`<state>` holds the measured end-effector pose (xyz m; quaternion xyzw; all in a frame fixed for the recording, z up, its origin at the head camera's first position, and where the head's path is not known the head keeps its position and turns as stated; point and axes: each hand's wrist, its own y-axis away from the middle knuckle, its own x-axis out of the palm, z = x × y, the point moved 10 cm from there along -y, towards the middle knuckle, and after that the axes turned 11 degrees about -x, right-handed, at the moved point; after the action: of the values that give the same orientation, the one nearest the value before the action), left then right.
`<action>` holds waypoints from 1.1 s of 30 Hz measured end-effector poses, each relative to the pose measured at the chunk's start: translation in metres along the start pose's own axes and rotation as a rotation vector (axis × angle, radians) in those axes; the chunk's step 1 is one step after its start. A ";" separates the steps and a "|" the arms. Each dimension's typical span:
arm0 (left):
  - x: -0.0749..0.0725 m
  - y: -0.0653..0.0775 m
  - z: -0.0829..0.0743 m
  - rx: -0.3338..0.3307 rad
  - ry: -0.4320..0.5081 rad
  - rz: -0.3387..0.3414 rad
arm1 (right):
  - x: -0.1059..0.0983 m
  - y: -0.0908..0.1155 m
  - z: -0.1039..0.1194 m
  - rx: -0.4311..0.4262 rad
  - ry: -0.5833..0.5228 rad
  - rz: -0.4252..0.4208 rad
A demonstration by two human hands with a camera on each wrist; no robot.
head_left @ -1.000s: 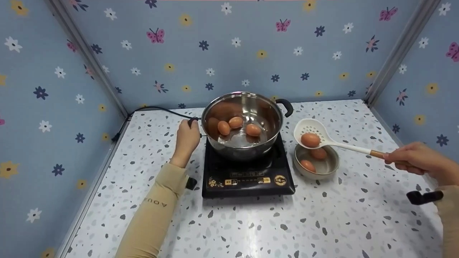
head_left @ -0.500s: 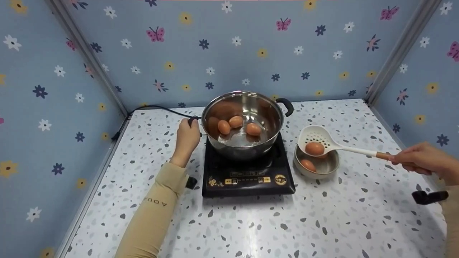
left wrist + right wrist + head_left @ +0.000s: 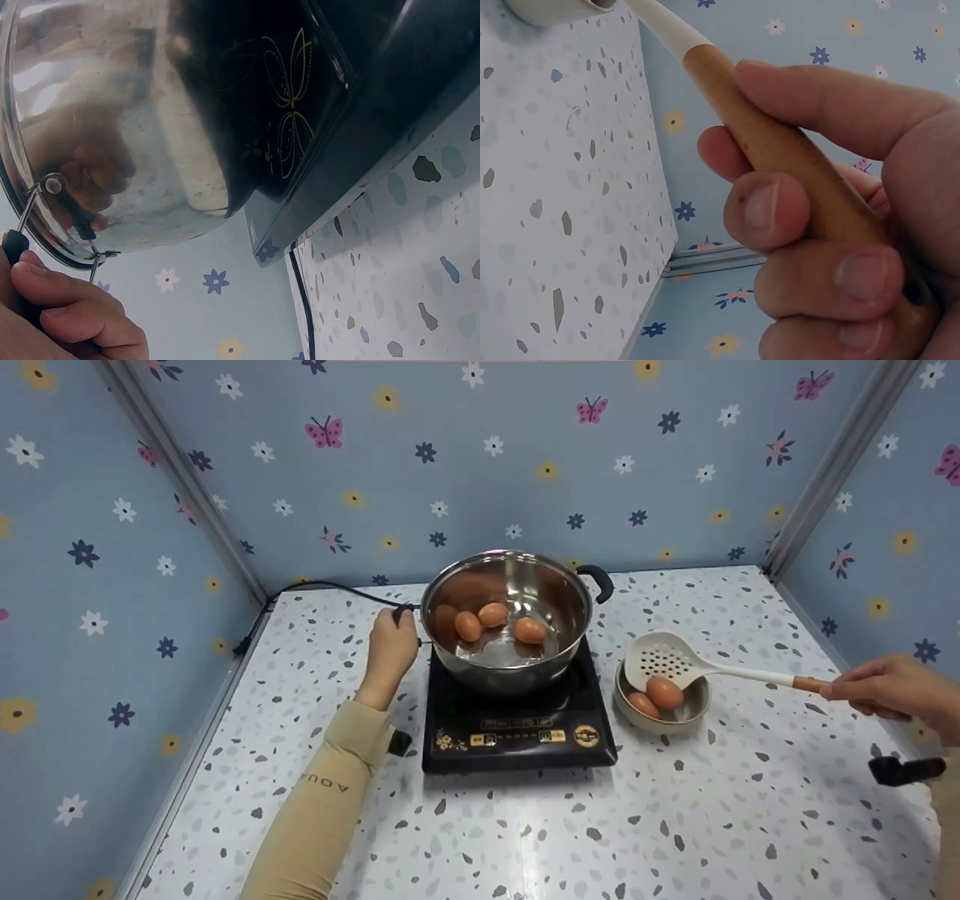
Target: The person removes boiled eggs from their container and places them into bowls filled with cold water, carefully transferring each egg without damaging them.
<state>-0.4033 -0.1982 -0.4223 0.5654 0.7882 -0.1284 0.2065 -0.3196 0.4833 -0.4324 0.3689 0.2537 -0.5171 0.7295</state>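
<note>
A: What has just changed at the bowl (image 3: 663, 727)?

B: Look right of centre in the frame; your slotted spoon (image 3: 739, 670) has come lower and tipped since the earlier pictures, and the upper egg (image 3: 664, 693) has slid from the middle of the scoop to its lower lip; it now lies within the bowl's outline, just beside the lower egg (image 3: 642, 706); I cannot tell whether the scoop bears any of its weight.

A: What does that mean for the work?

B: I'd judge your tipping-out nearly finished, perhaps finished; the shells sit close enough that a sharp flick could knock them together.

A: And what do the containers hold?

B: Your bowl shows those two; another egg seen there a second ago is out of sight, probably behind the scoop or the upper egg; your pot (image 3: 502, 682), mid-frame on the black cooktop (image 3: 517, 761), holds three eggs (image 3: 493, 615), two left of its middle and one right, placed as before.

A: And the hands?

B: At the right edge, your right hand (image 3: 892, 690) curls round the spoon's tan handle (image 3: 776, 146); left of centre, your left hand (image 3: 391, 643) grips the pot's black handle (image 3: 403, 613), unchanged.
</note>
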 end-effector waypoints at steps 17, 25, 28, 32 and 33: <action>0.000 0.000 -0.001 0.008 0.016 0.016 | -0.015 0.001 0.006 -0.008 0.004 -0.110; 0.001 -0.001 -0.001 0.011 0.000 0.003 | -0.019 0.000 0.013 -0.025 -0.052 -0.236; 0.001 -0.001 -0.001 0.006 0.007 0.002 | -0.022 0.000 0.020 -0.039 -0.074 -0.277; 0.000 0.000 -0.001 0.007 0.007 -0.002 | -0.025 0.002 0.034 -0.061 -0.130 -0.328; 0.000 0.001 -0.001 0.006 0.008 -0.002 | -0.026 0.002 0.037 -0.068 -0.140 -0.339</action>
<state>-0.4029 -0.1979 -0.4213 0.5657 0.7892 -0.1285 0.2016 -0.3268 0.4684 -0.3903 0.2594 0.2782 -0.6482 0.6597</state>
